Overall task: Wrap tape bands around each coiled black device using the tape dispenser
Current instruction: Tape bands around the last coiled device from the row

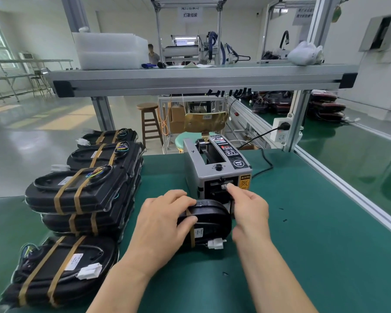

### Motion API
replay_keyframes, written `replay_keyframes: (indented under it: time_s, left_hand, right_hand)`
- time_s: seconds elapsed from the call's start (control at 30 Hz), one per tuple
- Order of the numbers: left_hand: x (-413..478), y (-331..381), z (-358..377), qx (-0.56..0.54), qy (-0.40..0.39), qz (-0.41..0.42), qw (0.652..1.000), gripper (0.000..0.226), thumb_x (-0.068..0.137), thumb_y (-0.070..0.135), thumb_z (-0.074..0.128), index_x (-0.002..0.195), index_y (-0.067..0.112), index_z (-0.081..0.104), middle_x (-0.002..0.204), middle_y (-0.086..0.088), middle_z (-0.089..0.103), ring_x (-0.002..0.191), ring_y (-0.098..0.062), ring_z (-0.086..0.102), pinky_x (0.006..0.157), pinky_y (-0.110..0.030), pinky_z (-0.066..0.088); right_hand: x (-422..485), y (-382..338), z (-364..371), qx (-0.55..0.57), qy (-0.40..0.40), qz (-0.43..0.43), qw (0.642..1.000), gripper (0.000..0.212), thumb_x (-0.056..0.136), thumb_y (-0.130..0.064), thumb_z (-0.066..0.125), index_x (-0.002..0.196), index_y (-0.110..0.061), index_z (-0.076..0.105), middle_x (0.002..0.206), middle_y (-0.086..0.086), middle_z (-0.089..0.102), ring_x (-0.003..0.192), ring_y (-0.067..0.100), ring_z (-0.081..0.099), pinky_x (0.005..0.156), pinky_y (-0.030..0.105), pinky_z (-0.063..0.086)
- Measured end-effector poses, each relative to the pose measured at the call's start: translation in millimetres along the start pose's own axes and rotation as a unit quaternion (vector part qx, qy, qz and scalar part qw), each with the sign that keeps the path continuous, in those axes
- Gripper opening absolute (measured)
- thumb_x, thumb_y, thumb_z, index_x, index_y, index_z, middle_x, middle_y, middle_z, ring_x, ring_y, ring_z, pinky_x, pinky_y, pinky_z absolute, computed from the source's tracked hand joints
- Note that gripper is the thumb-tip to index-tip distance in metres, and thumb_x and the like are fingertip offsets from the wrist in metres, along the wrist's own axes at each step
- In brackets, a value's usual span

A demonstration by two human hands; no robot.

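Green worktop (pixel 314 222): left hand (pixel 163 224) fingers clamped on coiled black device (pixel 210 219); right hand (pixel 250 210) fingers apart, index at tape dispenser (pixel 212 170) mouth, contact possibly made, blurred.

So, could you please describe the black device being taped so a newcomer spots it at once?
On the green mat stands a grey tape dispenser. Right before its slot lies a black device, held by the left hand. Unlike the stacked devices at left, it wears only one tape band.
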State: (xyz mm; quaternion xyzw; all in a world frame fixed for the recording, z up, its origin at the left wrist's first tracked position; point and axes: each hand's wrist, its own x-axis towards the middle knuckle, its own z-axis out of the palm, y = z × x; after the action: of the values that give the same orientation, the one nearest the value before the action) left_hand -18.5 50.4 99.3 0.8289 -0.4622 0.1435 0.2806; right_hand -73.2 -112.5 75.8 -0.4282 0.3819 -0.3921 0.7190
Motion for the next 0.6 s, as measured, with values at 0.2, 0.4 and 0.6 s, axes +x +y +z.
replay_keyframes:
  time_s: [0.2, 0.4, 0.6]
  left_hand:
    - [-1, -1, 8, 0.017, 0.033, 0.011, 0.999, 0.028, 0.074, 0.022, 0.083, 0.101, 0.020, 0.076, 0.105, 0.007, 0.073, 0.091, -0.020, 0.071, 0.077, -0.046, 0.055]
    - [-2, 2, 8, 0.020, 0.045, 0.019, 0.999, 0.028, 0.073, 0.021, 0.085, 0.100, 0.020, 0.075, 0.103, 0.008, 0.073, 0.091, -0.019, 0.071, 0.075, -0.046, 0.055]
    - [-4, 3, 7, 0.022, 0.043, 0.023, 0.999, 0.028, 0.074, 0.022, 0.084, 0.100, 0.020, 0.075, 0.102, 0.010, 0.072, 0.089, -0.019, 0.070, 0.073, -0.044, 0.054]
  right_hand:
    - [-46, 11, 10, 0.005, -0.010, -0.065, 0.998, 0.032, 0.082, -0.014, 0.078, 0.051, -0.019, 0.073, 0.121, -0.004, 0.058, 0.114, 0.018, 0.060, 0.105, 0.047, 0.046]
    - [-50, 20, 14, -0.036, 0.002, -0.095, 0.995, 0.032, 0.082, -0.021, 0.078, 0.054, -0.036, 0.073, 0.114, -0.016, 0.056, 0.118, 0.023, 0.054, 0.095, 0.049, 0.045]
    - [-52, 25, 15, -0.043, 0.002, -0.116, 0.992, 0.036, 0.082, -0.016, 0.078, 0.054, -0.038, 0.073, 0.111, -0.016, 0.057, 0.119, 0.019, 0.053, 0.106, 0.044, 0.042]
